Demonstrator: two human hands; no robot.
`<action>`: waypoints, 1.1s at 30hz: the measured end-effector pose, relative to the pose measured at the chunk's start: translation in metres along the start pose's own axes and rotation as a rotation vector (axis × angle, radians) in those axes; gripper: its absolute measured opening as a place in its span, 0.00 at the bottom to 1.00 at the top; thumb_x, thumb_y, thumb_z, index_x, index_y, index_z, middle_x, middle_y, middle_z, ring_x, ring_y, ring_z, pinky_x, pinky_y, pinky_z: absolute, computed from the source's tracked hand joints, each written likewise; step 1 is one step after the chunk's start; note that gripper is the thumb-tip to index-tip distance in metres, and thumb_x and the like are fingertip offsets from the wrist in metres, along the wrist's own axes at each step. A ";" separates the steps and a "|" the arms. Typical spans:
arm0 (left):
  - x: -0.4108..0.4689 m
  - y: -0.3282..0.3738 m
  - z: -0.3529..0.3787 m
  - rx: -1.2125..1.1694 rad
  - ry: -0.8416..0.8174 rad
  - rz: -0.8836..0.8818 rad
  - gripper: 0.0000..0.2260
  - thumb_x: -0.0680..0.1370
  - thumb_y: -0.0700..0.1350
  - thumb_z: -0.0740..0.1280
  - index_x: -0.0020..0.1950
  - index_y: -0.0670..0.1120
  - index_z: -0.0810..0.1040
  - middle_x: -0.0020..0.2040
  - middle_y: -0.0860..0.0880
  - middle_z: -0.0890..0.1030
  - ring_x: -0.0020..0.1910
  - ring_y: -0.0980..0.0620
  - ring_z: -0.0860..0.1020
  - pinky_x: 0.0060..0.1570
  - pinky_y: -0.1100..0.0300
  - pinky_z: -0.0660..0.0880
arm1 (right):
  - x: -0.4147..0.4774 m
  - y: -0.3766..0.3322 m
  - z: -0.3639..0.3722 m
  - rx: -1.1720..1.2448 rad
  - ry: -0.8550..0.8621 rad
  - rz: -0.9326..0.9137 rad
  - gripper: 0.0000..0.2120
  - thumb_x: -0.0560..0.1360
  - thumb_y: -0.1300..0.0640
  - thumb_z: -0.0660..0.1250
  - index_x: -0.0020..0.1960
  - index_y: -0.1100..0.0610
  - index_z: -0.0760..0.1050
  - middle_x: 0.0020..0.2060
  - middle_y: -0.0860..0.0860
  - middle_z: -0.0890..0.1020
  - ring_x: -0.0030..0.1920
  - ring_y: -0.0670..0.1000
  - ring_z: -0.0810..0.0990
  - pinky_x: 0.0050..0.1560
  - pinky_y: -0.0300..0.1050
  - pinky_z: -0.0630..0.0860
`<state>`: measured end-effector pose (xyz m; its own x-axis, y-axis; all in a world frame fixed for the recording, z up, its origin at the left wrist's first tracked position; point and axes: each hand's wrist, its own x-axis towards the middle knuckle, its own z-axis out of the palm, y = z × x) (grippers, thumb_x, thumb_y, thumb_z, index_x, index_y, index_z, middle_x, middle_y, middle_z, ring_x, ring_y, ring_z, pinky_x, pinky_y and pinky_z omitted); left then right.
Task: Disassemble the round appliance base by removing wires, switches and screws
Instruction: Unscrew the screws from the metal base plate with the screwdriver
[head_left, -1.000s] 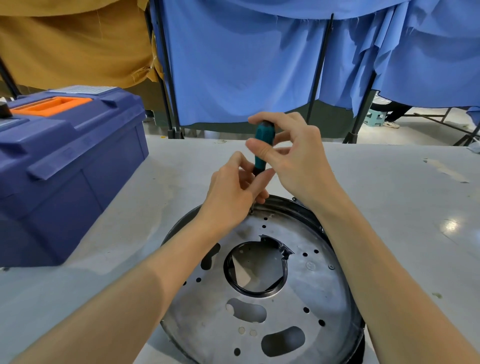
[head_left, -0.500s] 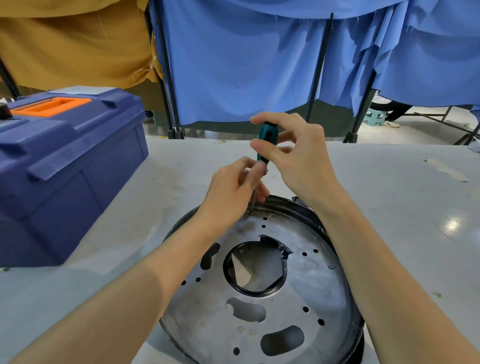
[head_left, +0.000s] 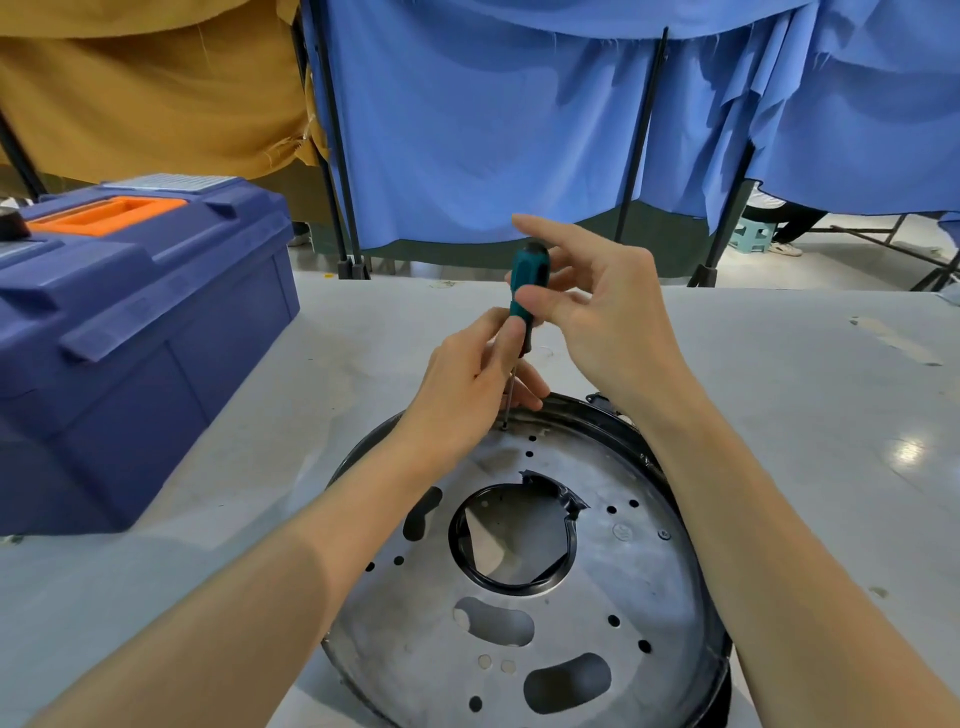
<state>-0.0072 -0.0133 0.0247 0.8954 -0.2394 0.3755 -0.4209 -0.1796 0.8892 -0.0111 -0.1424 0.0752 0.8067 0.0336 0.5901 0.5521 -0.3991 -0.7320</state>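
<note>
A round metal appliance base with a black rim, a large centre hole and several small holes lies on the table in front of me. A screwdriver with a teal and black handle stands nearly upright, its thin shaft tip on a screw near the base's far edge. My left hand pinches the lower handle and shaft. My right hand pinches the handle between thumb and middle fingers, with the index finger lifted straight above the handle top.
A closed blue toolbox with an orange handle sits on the grey table at the left. Blue and mustard curtains on black stands hang behind the table. A small stool and someone's feet show at the far right.
My right hand has loosened around the handle top, its index finger lifting off and pointing up. The screwdriver's handle is more exposed. My left hand stays at the shaft.
</note>
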 end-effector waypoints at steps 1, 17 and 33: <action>0.001 0.000 0.000 0.010 -0.004 -0.002 0.09 0.84 0.49 0.55 0.52 0.49 0.74 0.38 0.44 0.83 0.38 0.44 0.83 0.49 0.40 0.79 | 0.000 0.000 -0.001 0.012 -0.011 0.006 0.21 0.74 0.71 0.67 0.63 0.54 0.78 0.47 0.52 0.82 0.45 0.47 0.81 0.45 0.35 0.78; 0.000 -0.001 -0.001 0.032 -0.022 -0.041 0.08 0.83 0.43 0.57 0.57 0.45 0.75 0.39 0.45 0.84 0.39 0.46 0.83 0.52 0.39 0.77 | -0.001 0.000 0.000 0.102 -0.029 0.034 0.12 0.78 0.68 0.63 0.59 0.59 0.76 0.49 0.56 0.82 0.44 0.50 0.84 0.49 0.45 0.82; 0.003 -0.006 -0.006 -0.017 -0.012 -0.008 0.05 0.80 0.46 0.64 0.53 0.46 0.73 0.38 0.45 0.84 0.38 0.45 0.84 0.49 0.44 0.81 | -0.001 -0.001 0.003 -0.006 -0.014 -0.009 0.15 0.75 0.58 0.70 0.61 0.49 0.78 0.52 0.49 0.77 0.49 0.44 0.79 0.48 0.32 0.76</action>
<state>-0.0009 -0.0072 0.0226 0.8971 -0.2494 0.3648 -0.4107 -0.1654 0.8967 -0.0122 -0.1394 0.0740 0.8045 0.0504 0.5918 0.5583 -0.4041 -0.7245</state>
